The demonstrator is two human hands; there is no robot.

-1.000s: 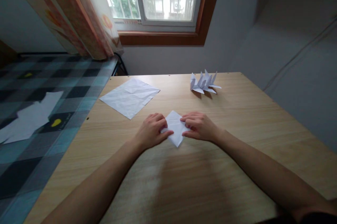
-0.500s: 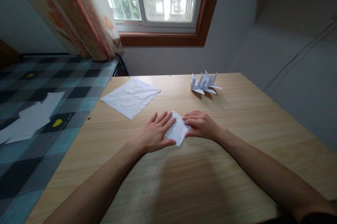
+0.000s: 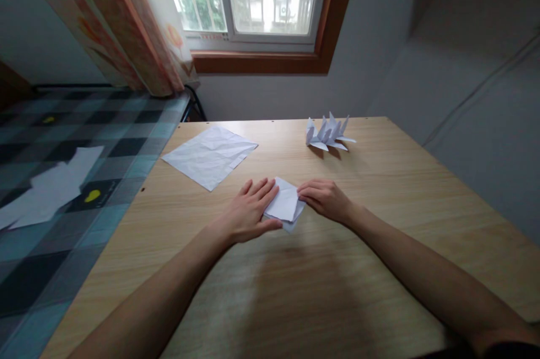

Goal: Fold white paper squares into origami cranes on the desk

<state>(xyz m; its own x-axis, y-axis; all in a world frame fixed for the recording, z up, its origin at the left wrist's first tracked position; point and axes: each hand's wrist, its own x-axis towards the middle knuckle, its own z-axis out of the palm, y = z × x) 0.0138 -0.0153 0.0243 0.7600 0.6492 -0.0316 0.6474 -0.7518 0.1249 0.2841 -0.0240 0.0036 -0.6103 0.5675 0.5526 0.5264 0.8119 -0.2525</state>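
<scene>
A small folded white paper (image 3: pixel 285 205) lies on the wooden table (image 3: pixel 379 246) between my hands. My left hand (image 3: pixel 248 214) rests flat on its left edge, fingers stretched out and pressing it down. My right hand (image 3: pixel 325 200) pinches the paper's right flap with curled fingers and lifts that layer slightly off the table.
A creased flat sheet of white paper (image 3: pixel 208 155) lies at the table's back left. Several folded paper cranes (image 3: pixel 328 133) stand at the back right. A checked bedspread (image 3: pixel 63 145) with loose white sheets (image 3: pixel 46 187) is to the left; a window and curtain are behind.
My left hand has gone from curled fingers to flat, spread fingers on the paper. My right hand has raised the paper's right flap, so a layer now stands off the table.
</scene>
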